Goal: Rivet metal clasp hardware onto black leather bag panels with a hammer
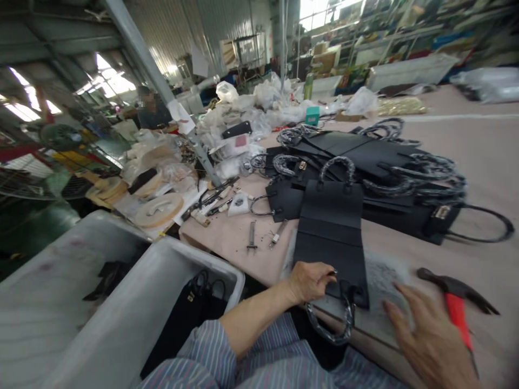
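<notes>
A black bag panel lies flat in front of me, with plastic-wrapped handles at its far and near ends. The near handle hangs over the table edge. My left hand is closed in a pinch above the panel's near part; a tiny shiny bit shows at the fingertips, too small to name. To the right, my right hand is open with fingers apart, over a grey slab. Just beyond it lies a claw hammer with a red handle, which the hand partly covers.
Black bag pieces with wrapped handles are piled at the back. Small tools lie left of the panel. A white bin on my left holds finished-looking black bags. A metal post rises beyond; a person sits farther off.
</notes>
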`<state>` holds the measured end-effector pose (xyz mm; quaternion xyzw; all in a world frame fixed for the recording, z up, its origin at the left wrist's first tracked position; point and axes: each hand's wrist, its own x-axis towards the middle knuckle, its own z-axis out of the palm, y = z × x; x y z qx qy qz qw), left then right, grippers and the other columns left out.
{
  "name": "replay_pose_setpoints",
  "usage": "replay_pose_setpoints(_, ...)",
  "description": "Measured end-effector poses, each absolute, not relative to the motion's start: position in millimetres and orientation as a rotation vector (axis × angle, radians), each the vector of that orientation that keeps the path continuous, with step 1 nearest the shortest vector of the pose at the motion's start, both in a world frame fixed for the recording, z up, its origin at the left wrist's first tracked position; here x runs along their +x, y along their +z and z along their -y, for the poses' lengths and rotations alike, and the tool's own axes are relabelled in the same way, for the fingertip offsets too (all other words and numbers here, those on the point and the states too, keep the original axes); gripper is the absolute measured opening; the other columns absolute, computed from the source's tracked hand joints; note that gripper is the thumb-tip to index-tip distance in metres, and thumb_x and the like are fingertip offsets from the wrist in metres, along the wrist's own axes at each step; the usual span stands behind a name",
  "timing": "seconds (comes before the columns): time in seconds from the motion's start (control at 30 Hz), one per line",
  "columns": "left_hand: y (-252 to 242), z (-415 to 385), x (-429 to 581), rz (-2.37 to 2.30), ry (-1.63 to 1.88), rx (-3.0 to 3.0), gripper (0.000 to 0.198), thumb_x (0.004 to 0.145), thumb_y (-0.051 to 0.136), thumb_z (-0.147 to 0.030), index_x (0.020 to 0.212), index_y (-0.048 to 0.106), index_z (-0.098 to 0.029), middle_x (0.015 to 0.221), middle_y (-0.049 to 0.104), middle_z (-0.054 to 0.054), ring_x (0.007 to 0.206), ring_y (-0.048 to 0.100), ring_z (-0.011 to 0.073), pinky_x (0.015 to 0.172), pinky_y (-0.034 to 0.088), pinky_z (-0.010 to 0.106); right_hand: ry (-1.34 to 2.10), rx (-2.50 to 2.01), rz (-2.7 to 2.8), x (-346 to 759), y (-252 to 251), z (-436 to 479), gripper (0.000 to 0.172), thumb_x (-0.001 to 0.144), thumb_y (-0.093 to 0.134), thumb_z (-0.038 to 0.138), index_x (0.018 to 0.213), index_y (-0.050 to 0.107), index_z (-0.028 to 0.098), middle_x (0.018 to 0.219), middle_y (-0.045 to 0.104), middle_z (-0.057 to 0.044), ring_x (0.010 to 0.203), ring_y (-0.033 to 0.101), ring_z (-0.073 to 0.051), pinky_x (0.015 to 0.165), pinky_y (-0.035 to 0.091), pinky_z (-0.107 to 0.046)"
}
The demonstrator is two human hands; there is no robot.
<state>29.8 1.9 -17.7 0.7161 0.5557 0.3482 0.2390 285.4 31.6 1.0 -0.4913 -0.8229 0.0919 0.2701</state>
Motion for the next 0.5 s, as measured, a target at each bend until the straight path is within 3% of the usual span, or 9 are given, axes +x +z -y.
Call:
replay_pose_setpoints(0.13, -8.4, -9.7, 33.7, -1.529, 1.086, 1.626, 0.015, 0.095, 0.057, -0.029, 0.092, 0.068, -0.02, 0.093, 0.077, 0.006, 0.093, 0.074, 0.0199, 0.091, 0.059, 0.032, 0.263, -1.17, 2.43, 221.6, -11.2, -11.4, 0.041, 0.099, 0.046, 0.036, 0.136, 0.056, 0.019, 0.136, 0.06, -0.015, 0.124, 0.055, -0.034, 0.1, 0.045, -0.051)
replay_pose_setpoints(0.3, 22.6, -40.4, -10.2, -1.645, 1.505, 0.659, 0.034, 0.099, 0.05, -0.049, 0.09, 0.059, -0.017, 0.079, 0.071, 0.005, 0.075, 0.073, 0.0187, 0.073, 0.061, 0.032, 0.335, -1.216, 2.482, 213.0, -6.5, -3.0, 0.046, 0.096, 0.05, 0.025, 0.141, 0.056, 0.021, 0.145, 0.055, -0.013, 0.131, 0.048, -0.033, 0.108, 0.038, -0.051)
replay_pose_setpoints(0.4, 28.7, -50.9, -69.0, -1.998, 1.332, 0.916, 0.029, 0.094, 0.058, -0.043, 0.081, 0.062, -0.018, 0.071, 0.068, 0.002, 0.067, 0.069, 0.0182, 0.069, 0.058, 0.031, 0.489, -1.212, 2.478, 221.1, 1.7, -5.4, 0.048, 0.094, 0.055, 0.028, 0.142, 0.056, 0.019, 0.147, 0.052, -0.014, 0.134, 0.045, -0.033, 0.111, 0.036, -0.052)
replay_pose_setpoints(0.5, 21.3, -47.4, -116.9, -2.359, 1.062, 1.26, 0.02, 0.088, 0.067, -0.037, 0.083, 0.067, -0.017, 0.074, 0.068, 0.004, 0.082, 0.068, 0.025, 0.087, 0.055, 0.041, 0.572, -1.174, 2.398, 223.6, 0.2, -6.6, 0.051, 0.093, 0.056, 0.032, 0.143, 0.052, 0.017, 0.149, 0.049, -0.016, 0.136, 0.043, -0.032, 0.113, 0.035, -0.053)
